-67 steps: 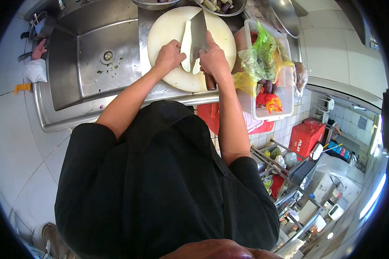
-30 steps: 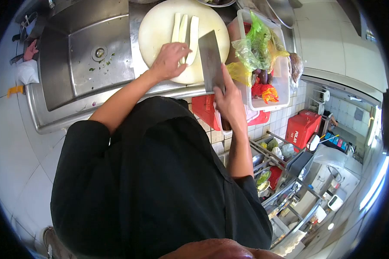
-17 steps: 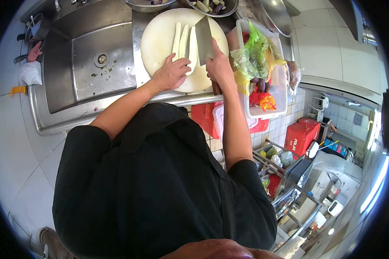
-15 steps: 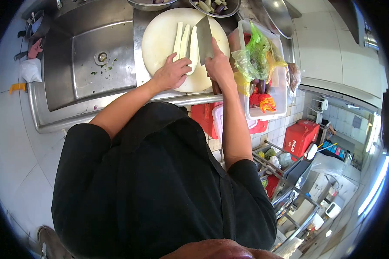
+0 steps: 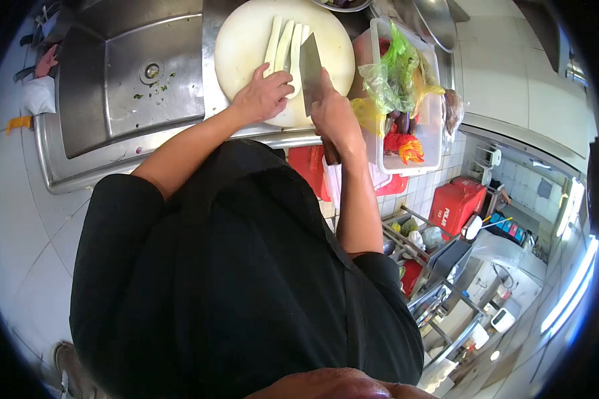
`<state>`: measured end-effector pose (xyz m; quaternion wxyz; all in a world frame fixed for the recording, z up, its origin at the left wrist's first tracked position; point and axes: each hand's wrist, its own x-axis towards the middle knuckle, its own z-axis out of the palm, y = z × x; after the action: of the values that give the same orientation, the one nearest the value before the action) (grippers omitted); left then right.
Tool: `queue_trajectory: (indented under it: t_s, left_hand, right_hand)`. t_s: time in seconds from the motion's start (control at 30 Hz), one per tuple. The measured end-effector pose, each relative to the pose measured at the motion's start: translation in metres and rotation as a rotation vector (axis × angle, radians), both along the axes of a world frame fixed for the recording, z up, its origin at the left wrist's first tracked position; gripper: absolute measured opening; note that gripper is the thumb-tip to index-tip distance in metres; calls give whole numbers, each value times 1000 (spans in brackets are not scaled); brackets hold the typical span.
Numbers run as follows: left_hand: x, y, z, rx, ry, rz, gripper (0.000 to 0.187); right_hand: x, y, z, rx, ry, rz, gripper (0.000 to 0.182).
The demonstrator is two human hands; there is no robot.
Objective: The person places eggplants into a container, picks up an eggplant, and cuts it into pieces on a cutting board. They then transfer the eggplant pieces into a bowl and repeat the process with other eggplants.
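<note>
Long pale eggplant strips (image 5: pixel 283 46) lie side by side, pointing away from me, on a round white cutting board (image 5: pixel 238 40). My left hand (image 5: pixel 263 96) rests on their near ends with its fingers curled over them, holding them down. In my right hand (image 5: pixel 335 120) is a cleaver (image 5: pixel 309 73), gripped by its dark wooden handle. Its broad blade stands along the right side of the rightmost strips and hides part of them. The fingertips of my left hand are a short way left of the blade.
Left of the board is a steel sink (image 5: pixel 153 106) with green scraps around its drain. On the right stands a clear plastic box (image 5: pixel 427 156) with plastic bags and dark purple eggplants. A metal bowl (image 5: pixel 343 6) shows partly at the top edge.
The cleaver has come left and nearer to me, against the rightmost strip, which now looks split lengthwise. My left hand stays on the strips. The whole view has shifted slightly.
</note>
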<state>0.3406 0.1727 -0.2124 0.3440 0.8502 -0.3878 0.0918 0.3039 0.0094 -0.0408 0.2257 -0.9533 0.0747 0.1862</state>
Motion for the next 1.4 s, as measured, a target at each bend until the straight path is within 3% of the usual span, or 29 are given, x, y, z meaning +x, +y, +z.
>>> queue_trajectory:
  t_s: [0.17,0.2,0.43,0.53,0.63,0.67,0.77,0.93,1.07,1.17,1.33,1.4]
  left_hand:
    - [2,0,-3,-11,42,15,29]
    - [2,0,-3,-13,42,14,28]
    - [7,4,-2,-4,124,-37,28]
    - [13,3,-1,-156,112,-8,39]
    - [31,-26,19,-49,177,465,60]
    - [44,-39,37,146,311,571,84]
    - [67,-72,29,247,304,628,97]
    - [66,-75,25,385,345,278,82]
    - [62,-39,44,533,375,-224,81]
    - [64,-20,44,595,296,-501,80]
    - [34,2,42,260,226,-204,60]
    - [21,7,43,207,222,-130,52]
  right_hand:
    - [-37,0,-8,18,-83,2,69]
    - [-45,2,-6,99,-8,-75,68]
    - [-119,8,18,-19,99,-67,73]
    - [-143,-14,27,151,176,-189,74]
    - [-167,-34,0,257,94,-316,69]
    - [-174,-38,-11,280,81,-369,65]
    - [-173,-33,-12,432,98,-553,44]
    - [-166,-42,-23,457,-48,-629,34]
    - [-153,-62,-51,275,-284,-450,34]
    - [-132,-56,-46,157,-297,-433,35]
    - [-121,-45,-68,70,-234,-337,48]
    - [-127,-46,-84,170,-350,-302,48]
